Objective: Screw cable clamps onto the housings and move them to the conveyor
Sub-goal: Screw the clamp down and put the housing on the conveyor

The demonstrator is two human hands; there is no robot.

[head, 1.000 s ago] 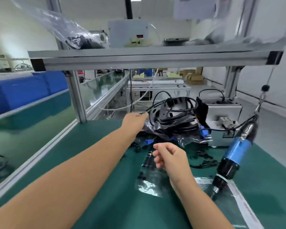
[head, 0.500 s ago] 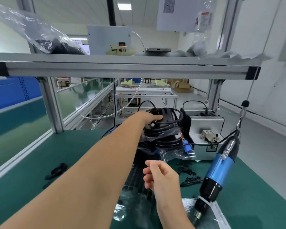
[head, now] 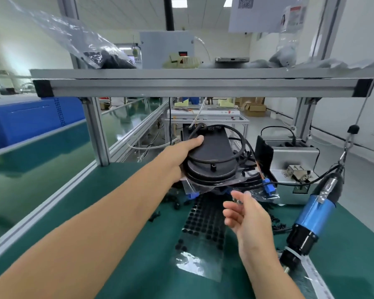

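Black housing [head: 209, 152] sits on top of a stack of similar dark round housings at the far middle of the green table [head: 138, 255], tilted a bit, black cable [head: 240, 139] looped over its far right side. Stack rests on clear plastic wrap [head: 194, 186]. Left hand [head: 181, 154] grips the top housing from its left edge, thumb laid across the top, fingers hidden under the rim. Right hand [head: 244, 214] hovers near side of the stack, palm turned left, fingers loosely spread, holding nothing, not touching the stack. Blue connector [head: 268, 186] hangs off a cable just right of the stack base. Clear sheet of small black round pads [head: 205, 225] lies flat on the table below the stack, between the two forearms. Loose small black parts [head: 173, 201] scattered left of the sheet; whether they are clamps, too small to tell. Blue and black electric screwdriver [head: 313, 216] hangs tilted at the right, tip down near the table edge. Grey metal box [head: 289, 160] behind it, far right. Aluminium shelf [head: 203, 83] spans overhead with a plastic bag [head: 78, 42] on its left end. Green conveyor [head: 30, 160] runs along the left side, beyond the table rail.
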